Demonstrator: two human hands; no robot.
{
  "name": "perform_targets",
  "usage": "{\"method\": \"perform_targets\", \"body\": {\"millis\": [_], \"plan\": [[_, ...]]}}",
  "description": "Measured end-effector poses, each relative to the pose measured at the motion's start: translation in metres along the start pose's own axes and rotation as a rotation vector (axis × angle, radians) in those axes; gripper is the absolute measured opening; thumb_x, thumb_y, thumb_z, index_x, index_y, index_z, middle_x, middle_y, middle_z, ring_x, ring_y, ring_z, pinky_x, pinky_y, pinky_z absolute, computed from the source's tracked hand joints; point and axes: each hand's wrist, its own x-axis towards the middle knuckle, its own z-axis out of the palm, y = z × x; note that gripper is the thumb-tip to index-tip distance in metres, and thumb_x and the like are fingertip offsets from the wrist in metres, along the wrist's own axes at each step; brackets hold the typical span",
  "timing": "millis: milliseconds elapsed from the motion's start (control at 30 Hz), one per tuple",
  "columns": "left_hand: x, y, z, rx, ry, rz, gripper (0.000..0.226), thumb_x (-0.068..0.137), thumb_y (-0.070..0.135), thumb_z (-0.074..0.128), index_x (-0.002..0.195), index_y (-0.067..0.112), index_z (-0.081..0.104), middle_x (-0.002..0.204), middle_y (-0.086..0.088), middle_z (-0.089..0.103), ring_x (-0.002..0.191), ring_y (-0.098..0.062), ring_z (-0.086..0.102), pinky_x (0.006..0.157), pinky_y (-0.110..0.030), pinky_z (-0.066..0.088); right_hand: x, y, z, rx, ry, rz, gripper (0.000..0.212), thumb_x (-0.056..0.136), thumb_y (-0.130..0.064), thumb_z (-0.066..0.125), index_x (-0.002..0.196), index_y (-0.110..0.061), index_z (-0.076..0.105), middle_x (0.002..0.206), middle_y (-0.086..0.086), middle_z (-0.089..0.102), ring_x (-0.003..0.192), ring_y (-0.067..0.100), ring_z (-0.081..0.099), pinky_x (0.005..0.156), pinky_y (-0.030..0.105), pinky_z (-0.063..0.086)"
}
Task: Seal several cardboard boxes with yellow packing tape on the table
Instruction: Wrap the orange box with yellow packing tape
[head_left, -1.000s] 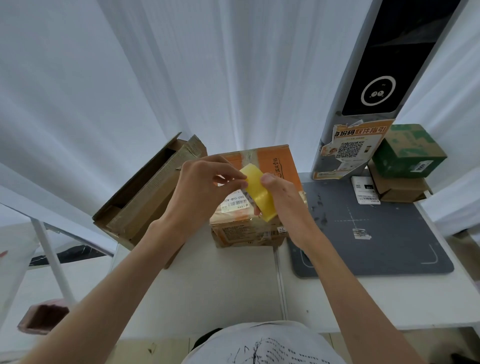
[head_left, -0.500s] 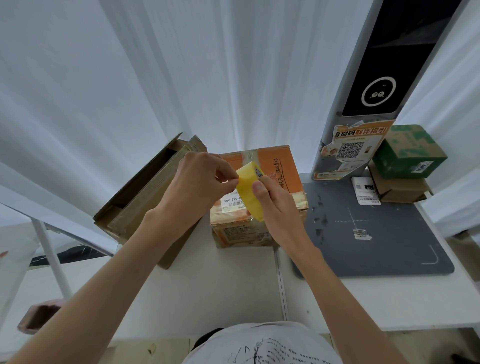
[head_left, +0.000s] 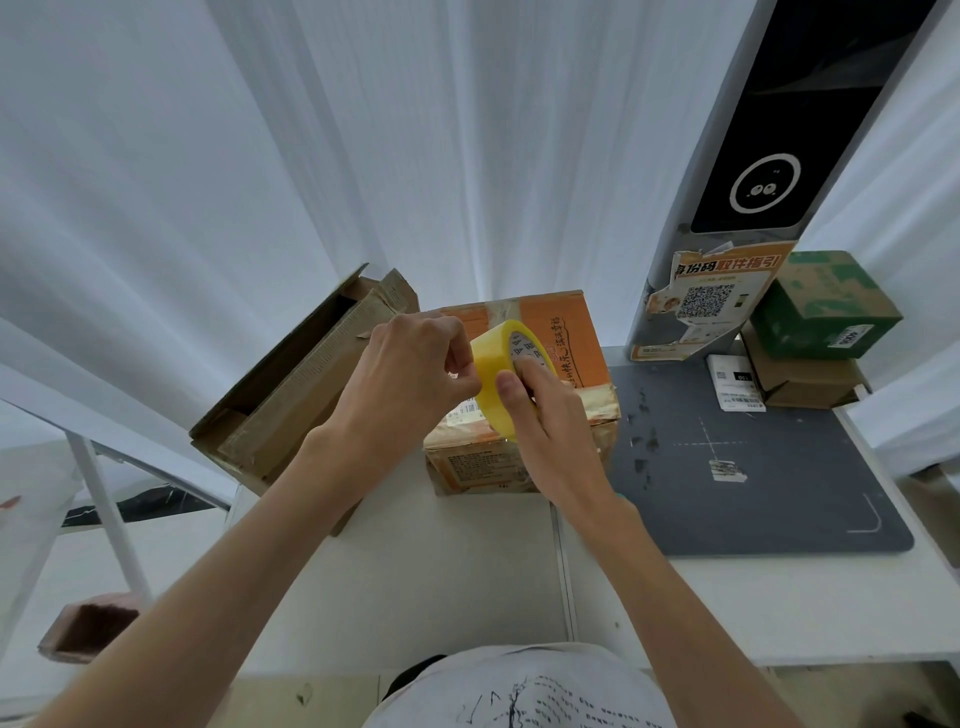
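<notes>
1. White curtains hang behind the table (head_left: 415, 571); the orange box (head_left: 566, 338) sits mid-table under both hands.
2. Right hand (head_left: 550, 415) grips the tape roll (head_left: 493, 379) above the box; left hand (head_left: 410, 374) pinches at its rim.
3. Likely risk: the tape end splits or re-sticks while being picked loose.

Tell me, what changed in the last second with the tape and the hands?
The yellow tape roll turned, so its printed core now shows. The right hand still grips it; the left hand keeps picking at its surface. The orange box and the other boxes stayed put.
</notes>
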Motion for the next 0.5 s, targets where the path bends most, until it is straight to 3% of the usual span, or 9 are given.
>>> {"method": "perform_targets", "body": {"millis": [333,400,500], "plan": [[0.005,-0.011,-0.005,0.001,-0.144,0.113,0.016,0.080,0.015,0.077,0.078,0.016,0.062,0.075,0.014,0.053,0.068,-0.007,0.055,0.064,-0.016,0.043,-0.004,-0.003,0.001,0.040,-0.038,0.011,0.047,0.102,-0.052,0.033,0.087,-0.012,0.053,0.074,-0.005,0.050,0.066,0.010,0.046,0.070,0.029,0.036],[0.008,-0.012,-0.010,0.021,-0.179,0.144,0.015,0.082,0.016,0.076,0.080,0.017,0.061,0.076,0.014,0.052,0.069,-0.006,0.054,0.064,-0.020,0.046,-0.003,-0.006,0.000,0.046,-0.044,0.006,0.045,0.103,-0.051,0.033,0.088,-0.013,0.053,0.074,-0.006,0.049,0.065,0.010,0.047,0.067,0.028,0.036],[0.011,-0.015,-0.014,-0.019,-0.164,0.149,0.015,0.082,0.017,0.074,0.081,0.018,0.059,0.078,0.012,0.054,0.071,-0.009,0.055,0.066,-0.028,0.051,0.000,-0.010,-0.003,0.093,-0.044,0.010,0.043,0.105,-0.043,0.037,0.092,-0.006,0.056,0.076,0.005,0.052,0.065,0.017,0.049,0.058,0.026,0.041]]}}
